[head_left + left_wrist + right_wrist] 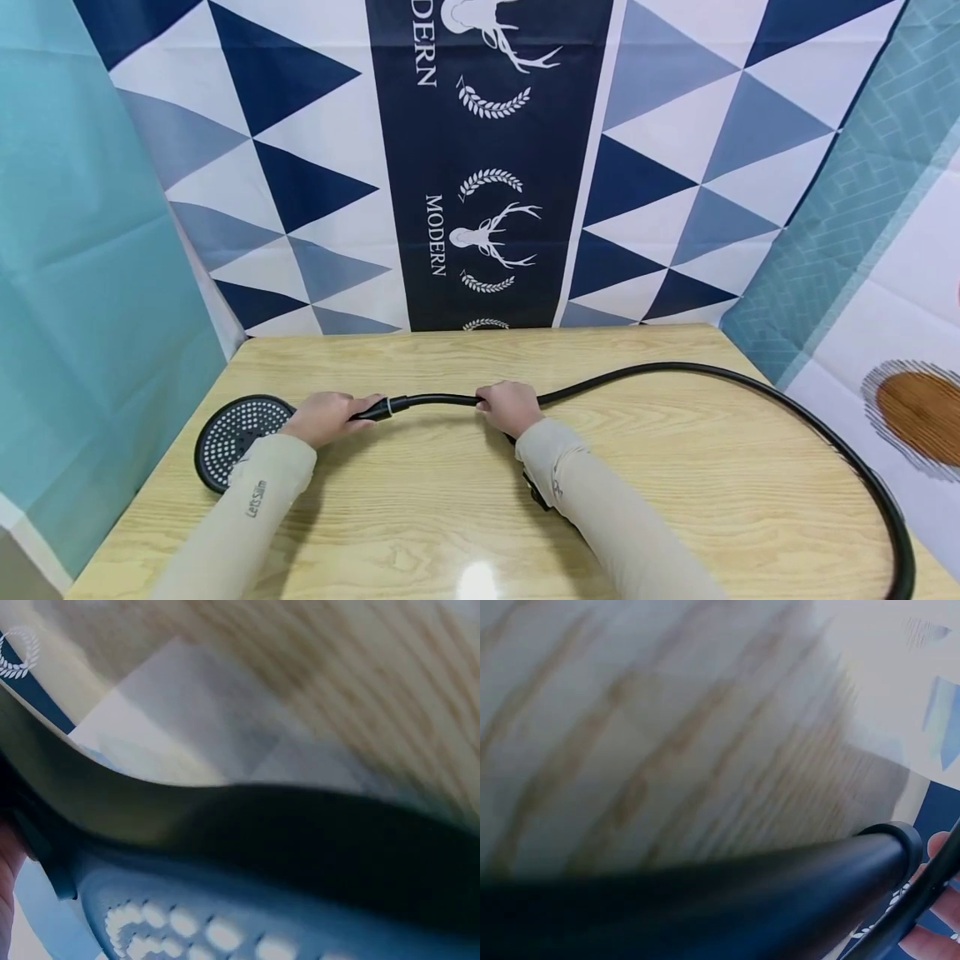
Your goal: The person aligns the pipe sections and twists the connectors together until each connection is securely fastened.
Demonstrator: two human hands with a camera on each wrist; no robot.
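Note:
My left hand grips the handle of a black shower head. Its round face, dotted with pale nozzles, lies left of that hand, partly behind the sleeve. Close up, the nozzle face fills the bottom of the left wrist view. A black hose runs from the handle to my right hand, which holds it with curled fingers. In the right wrist view, fingers hold the thin hose beside a thicker black tube with a collar.
Beyond the right hand, the hose arcs across the wooden table and down past its right side. Under the right forearm shows a small black piece that I cannot identify. Patterned cloth hangs behind the table.

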